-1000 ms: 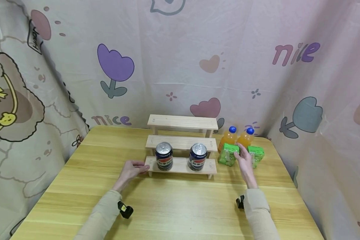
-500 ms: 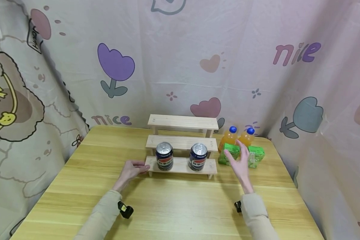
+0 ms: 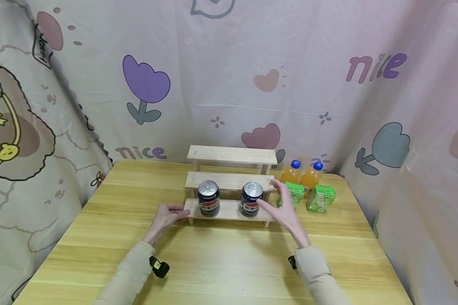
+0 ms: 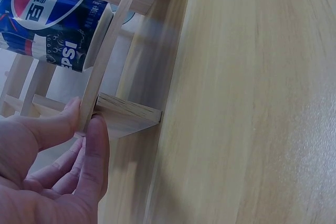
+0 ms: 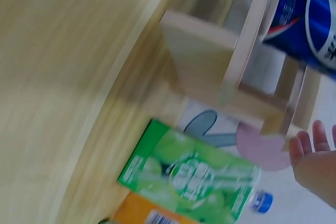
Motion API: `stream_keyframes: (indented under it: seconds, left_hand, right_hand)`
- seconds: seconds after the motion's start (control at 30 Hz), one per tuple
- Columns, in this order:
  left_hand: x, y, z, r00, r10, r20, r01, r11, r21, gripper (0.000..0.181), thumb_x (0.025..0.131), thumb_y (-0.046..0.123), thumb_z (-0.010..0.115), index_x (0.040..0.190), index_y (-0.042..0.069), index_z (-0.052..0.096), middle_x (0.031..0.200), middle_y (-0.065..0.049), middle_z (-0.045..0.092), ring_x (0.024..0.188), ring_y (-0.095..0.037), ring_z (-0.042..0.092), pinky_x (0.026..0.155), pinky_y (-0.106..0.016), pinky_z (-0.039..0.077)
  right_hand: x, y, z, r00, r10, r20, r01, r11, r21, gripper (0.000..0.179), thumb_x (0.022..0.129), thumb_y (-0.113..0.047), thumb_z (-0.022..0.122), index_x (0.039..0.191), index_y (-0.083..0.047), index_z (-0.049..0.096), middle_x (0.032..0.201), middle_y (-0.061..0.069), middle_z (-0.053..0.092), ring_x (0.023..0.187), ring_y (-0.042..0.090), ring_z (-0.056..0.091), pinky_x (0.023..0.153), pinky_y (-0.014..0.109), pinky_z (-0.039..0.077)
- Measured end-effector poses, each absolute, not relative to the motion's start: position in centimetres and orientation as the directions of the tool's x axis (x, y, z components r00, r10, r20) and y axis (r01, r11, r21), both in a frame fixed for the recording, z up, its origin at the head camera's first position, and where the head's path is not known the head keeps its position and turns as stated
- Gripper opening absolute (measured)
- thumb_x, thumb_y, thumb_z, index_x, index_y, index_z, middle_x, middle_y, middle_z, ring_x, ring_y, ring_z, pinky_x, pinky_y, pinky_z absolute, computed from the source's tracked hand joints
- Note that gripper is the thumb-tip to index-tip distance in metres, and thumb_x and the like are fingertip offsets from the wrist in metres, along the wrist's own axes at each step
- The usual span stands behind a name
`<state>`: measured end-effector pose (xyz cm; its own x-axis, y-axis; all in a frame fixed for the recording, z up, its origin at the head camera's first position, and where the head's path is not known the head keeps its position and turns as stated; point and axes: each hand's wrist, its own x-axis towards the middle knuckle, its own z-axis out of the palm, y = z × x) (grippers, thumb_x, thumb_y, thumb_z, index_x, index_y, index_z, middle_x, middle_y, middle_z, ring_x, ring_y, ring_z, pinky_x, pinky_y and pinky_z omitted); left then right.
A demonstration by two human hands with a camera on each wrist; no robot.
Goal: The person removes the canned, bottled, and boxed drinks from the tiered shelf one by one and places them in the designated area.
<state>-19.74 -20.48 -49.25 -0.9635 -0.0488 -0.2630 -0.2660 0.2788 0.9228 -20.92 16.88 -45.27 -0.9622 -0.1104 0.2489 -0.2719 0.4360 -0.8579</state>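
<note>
A three-tier wooden shelf point(image 3: 233, 155) stands on the table in the head view. My left hand point(image 3: 166, 218) pinches the left end of its lowest plank between thumb and fingers; the left wrist view shows this grip on the plank point(image 4: 113, 45) closely. On that plank stand two dark blue Pepsi cans, a left can point(image 3: 208, 199) and a right can point(image 3: 251, 200), both upright. My right hand point(image 3: 287, 212) is beside the right can with thumb and fingers spread, holding nothing. In the right wrist view, fingers point(image 5: 319, 137) show at the right edge, apart from the can point(image 5: 310, 22).
Right of the shelf stand two green juice boxes, one nearer point(image 3: 297, 195) and partly behind my right hand, the other point(image 3: 321, 199) further right. Two orange juice bottles with blue caps, left point(image 3: 291, 173) and right point(image 3: 311, 176), stand behind them. A patterned curtain point(image 3: 221, 76) hangs behind the table.
My right hand has moved left, from the green juice boxes toward the right can, and its fingers have spread. The left hand, shelf and cans have stayed in place.
</note>
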Motion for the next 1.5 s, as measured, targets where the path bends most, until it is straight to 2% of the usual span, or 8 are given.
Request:
stream_keyframes:
  seconds: [0.17,0.3,0.43,0.6,0.83,1.37,1.43,1.5]
  left_hand:
    - [-19.8,-20.5,-49.2,-0.964,-0.046,-0.262,-0.265,0.274,0.925,0.051,0.09,0.014,0.076,0.126,-0.016,0.057,0.11,-0.026,0.074,0.089,-0.019,0.075,0.09,-0.033,0.061]
    - [-19.7,-20.5,-49.3,-0.964,-0.047,-0.264,-0.266,0.267,0.926,0.051,0.09,0.013,0.076,0.126,-0.017,0.057,0.109,-0.026,0.074,0.087,-0.018,0.075,0.089,-0.032,0.061]
    - [-19.7,-20.5,-49.3,-0.963,-0.042,-0.264,-0.266,0.265,0.927,0.051,0.09,0.013,0.076,0.127,-0.017,0.056,0.109,-0.026,0.074,0.087,-0.018,0.075,0.09,-0.032,0.061]
    - [-19.7,-20.6,-49.3,-0.963,-0.039,-0.266,-0.266,0.261,0.928,0.053,0.089,0.013,0.076,0.127,-0.018,0.055,0.109,-0.026,0.074,0.086,-0.016,0.075,0.089,-0.032,0.061]
    - [-19.7,-20.6,-49.5,-0.962,-0.036,-0.271,-0.271,0.244,0.931,0.051,0.09,0.011,0.076,0.127,-0.017,0.055,0.108,-0.025,0.074,0.084,-0.015,0.074,0.088,-0.033,0.062]
    - [-19.8,-20.6,-49.5,-0.965,-0.041,-0.26,-0.262,0.236,0.936,0.047,0.091,0.01,0.075,0.125,-0.017,0.057,0.107,-0.025,0.075,0.084,-0.015,0.075,0.082,-0.025,0.062]
    - [-19.8,-20.6,-49.5,-0.965,-0.043,-0.259,-0.262,0.241,0.934,0.047,0.091,0.011,0.075,0.125,-0.017,0.058,0.107,-0.025,0.075,0.084,-0.015,0.075,0.083,-0.026,0.061]
    - [-19.7,-20.6,-49.4,-0.966,-0.041,-0.254,-0.257,0.244,0.935,0.047,0.091,0.012,0.075,0.124,-0.017,0.058,0.107,-0.025,0.075,0.085,-0.016,0.075,0.084,-0.027,0.062]
  right_hand:
    - [-21.2,15.4,-45.5,-0.946,-0.166,0.277,-0.322,0.428,-0.845,0.081,0.079,-0.028,0.084,0.146,-0.01,0.043,0.143,0.011,0.05,0.13,0.031,0.048,0.114,0.059,0.037]
    - [-21.3,14.4,-45.5,-0.945,-0.179,0.273,-0.324,0.43,-0.842,0.083,0.076,-0.026,0.088,0.144,-0.011,0.043,0.138,0.011,0.053,0.124,0.028,0.053,0.11,0.051,0.042]
    - [-21.5,13.7,-45.6,-0.949,-0.162,0.27,-0.314,0.43,-0.847,0.083,0.074,-0.024,0.089,0.143,-0.01,0.043,0.139,0.013,0.054,0.126,0.031,0.053,0.111,0.054,0.042]
    - [-21.7,13.1,-45.9,-0.934,-0.132,0.333,-0.357,0.423,-0.833,0.078,0.073,-0.02,0.088,0.138,-0.006,0.047,0.134,0.015,0.059,0.124,0.033,0.056,0.11,0.054,0.043]
    - [-21.8,12.8,-46.1,-0.897,-0.09,0.433,-0.427,0.431,-0.795,0.073,0.069,-0.015,0.09,0.132,-0.005,0.055,0.122,0.015,0.067,0.113,0.029,0.062,0.096,0.04,0.053]
    - [-20.4,13.5,-45.1,-0.919,-0.011,0.395,-0.376,0.334,-0.864,0.073,0.068,-0.005,0.091,0.133,-0.003,0.056,0.131,0.016,0.063,0.121,0.034,0.061,0.112,0.051,0.047]
    - [-20.1,13.9,-45.0,-0.923,0.005,0.385,-0.364,0.312,-0.878,0.074,0.068,-0.003,0.09,0.134,-0.003,0.055,0.132,0.017,0.062,0.123,0.033,0.06,0.113,0.051,0.045]
    - [-20.0,14.4,-45.1,-0.927,0.023,0.375,-0.352,0.292,-0.889,0.075,0.069,-0.001,0.089,0.135,-0.003,0.054,0.133,0.016,0.061,0.124,0.027,0.059,0.114,0.045,0.045]
